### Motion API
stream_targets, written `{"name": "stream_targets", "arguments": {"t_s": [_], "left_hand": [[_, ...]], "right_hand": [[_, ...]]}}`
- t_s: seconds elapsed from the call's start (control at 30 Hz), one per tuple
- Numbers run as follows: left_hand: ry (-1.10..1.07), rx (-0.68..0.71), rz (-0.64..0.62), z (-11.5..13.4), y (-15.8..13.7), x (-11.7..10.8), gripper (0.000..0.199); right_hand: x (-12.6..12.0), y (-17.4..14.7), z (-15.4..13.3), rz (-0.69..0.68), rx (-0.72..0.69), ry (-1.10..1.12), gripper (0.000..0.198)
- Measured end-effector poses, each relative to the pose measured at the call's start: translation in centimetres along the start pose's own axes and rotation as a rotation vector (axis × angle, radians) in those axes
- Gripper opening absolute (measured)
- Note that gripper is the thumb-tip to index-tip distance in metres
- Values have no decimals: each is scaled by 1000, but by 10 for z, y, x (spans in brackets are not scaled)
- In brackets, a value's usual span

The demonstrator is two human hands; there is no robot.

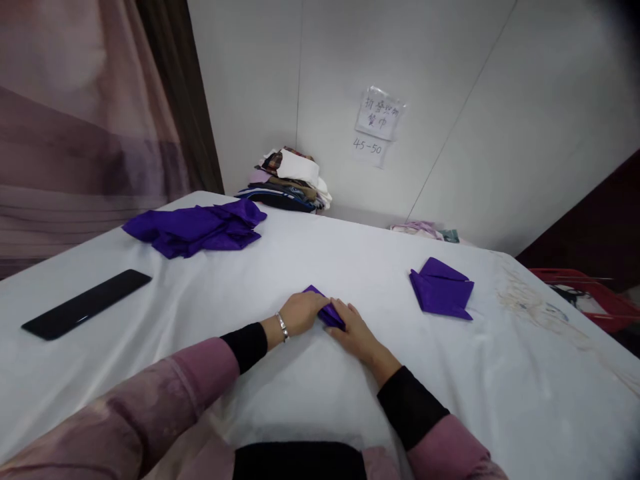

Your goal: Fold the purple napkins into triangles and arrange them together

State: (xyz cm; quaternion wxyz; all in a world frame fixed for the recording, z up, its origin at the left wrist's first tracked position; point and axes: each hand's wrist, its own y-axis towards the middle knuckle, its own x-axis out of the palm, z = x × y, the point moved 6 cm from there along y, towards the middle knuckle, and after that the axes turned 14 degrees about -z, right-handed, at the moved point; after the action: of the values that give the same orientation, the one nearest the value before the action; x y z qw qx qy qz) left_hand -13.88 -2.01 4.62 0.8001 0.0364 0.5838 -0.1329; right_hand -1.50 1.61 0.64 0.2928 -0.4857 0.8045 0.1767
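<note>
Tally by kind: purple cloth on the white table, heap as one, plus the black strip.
Purple heap: 1
Folded purple piece at right: 1
Small purple piece held by left hand and right hand: 1
Black strip: 1
Total: 4

A deep-purple fabric cloth point(332, 316) is folded into a compact, narrow, layered form with a pointed far corner. It is positioned at the white cloth-covered table point(305, 400), aligned obliquely from far left to near right. Its middle is partly concealed by the left hand point(301, 312) and right hand point(354, 331), between which it is held.
</note>
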Motion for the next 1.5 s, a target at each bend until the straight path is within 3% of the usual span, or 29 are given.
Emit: {"name": "stream_targets", "arguments": {"t_s": [0.1, 0.2, 0.33, 0.47, 0.57, 0.7, 0.8, 0.93, 1.03, 1.27, 1.5], "left_hand": [[-244, -57, -13, -8, -1, -26, 40], [-718, -101, -108, -15, -4, -39, 44], [-1308, -105, -254, -5, -11, -25, 50], [-1546, -101, -348, 13, -18, 4, 51], [-1617, -81, -379, 20, -21, 17, 50], [-1624, -33, -365, 21, -22, 13, 48], [-1507, -14, -292, 18, -18, 6, 44], [-1281, 10, -67, 17, -11, -1, 31], [-1239, -30, 37, 17, -9, -2, 24], [-1255, 15, 85, 22, -12, -6, 20], [-1202, 72, 191, 24, -19, -15, 28]], "right_hand": [[-15, -5, -5, 125, -84, 382, 58], [-29, -9, -18, 174, -191, 566, 62], [-35, -11, -30, 186, -241, 717, 62], [-32, -10, -29, 216, -158, 836, 37], [-31, -11, -23, 264, -80, 830, 20], [-28, -11, -17, 276, -8, 847, 21], [-25, -11, -15, 270, 27, 851, 23], [-26, -11, -18, 282, 2, 810, 19], [-29, -13, -23, 299, -23, 761, 17], [-33, -17, -32, 380, -58, 651, 21], [-34, -20, -40, 399, -112, 717, 22]]}}
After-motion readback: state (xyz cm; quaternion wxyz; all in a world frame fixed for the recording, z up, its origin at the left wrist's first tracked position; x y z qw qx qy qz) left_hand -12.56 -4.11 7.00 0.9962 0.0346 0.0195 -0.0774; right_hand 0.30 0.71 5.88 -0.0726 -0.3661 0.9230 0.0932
